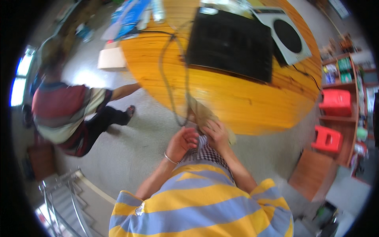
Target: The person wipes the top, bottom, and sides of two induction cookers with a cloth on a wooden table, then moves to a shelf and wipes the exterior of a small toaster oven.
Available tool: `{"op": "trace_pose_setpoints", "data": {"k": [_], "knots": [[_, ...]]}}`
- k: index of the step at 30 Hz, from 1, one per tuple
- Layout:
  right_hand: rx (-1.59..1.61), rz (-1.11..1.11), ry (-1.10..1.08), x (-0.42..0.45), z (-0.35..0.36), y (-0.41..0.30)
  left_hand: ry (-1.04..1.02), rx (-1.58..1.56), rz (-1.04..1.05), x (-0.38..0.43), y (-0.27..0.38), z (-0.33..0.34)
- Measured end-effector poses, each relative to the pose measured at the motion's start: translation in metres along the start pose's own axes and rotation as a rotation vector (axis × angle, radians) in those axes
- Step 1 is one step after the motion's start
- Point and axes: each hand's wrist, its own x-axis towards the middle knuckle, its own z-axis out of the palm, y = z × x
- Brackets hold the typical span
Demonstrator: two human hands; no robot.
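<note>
My right hand (pixel 217 133) grips a tan cloth or sheet (pixel 204 114) at the near edge of a round wooden table (pixel 225 97). The material is blurred, and part of it lies over the tabletop. Beside it my left hand (pixel 182 142) is raised with curled fingers and a bracelet at the wrist. A looped dark cable (pixel 163 68) runs down the tabletop and ends close to the left fingertips; whether they pinch it is unclear. Farther back lies a large flat black panel or box (pixel 228 44). A white appliance with a round black plate (pixel 287 36) is partly behind it.
At left a person in a striped shirt (pixel 59 103) reaches an arm towards the table edge. Blue plastic packaging (pixel 133 17) and a clear bottle (pixel 158 11) lie far left, above a pale box (pixel 112 59). Red plastic stools (pixel 327 138), shelves (pixel 337 118) and a stair railing (pixel 75 201) surround the area.
</note>
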Motion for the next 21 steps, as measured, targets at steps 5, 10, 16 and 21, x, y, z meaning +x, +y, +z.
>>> {"op": "trace_pose_setpoints", "data": {"k": [5, 10, 16, 21], "knots": [[0.224, 0.319, -0.166, -0.058, -0.009, -0.047, 0.139, 0.077, 0.064, -0.066, 0.000, -0.067], [0.682, 0.858, -0.355, -0.041, -0.023, -0.103, 0.288, 0.392, 0.040, -0.125, -0.025, -0.087], [0.696, 0.120, -0.654, -0.018, -0.006, -0.161, 0.168, 0.503, 0.252, -0.156, -0.067, -0.071], [0.797, -0.045, -0.771, -0.015, -0.005, -0.173, 0.338, -0.010, 0.668, -0.178, -0.099, -0.062]]}}
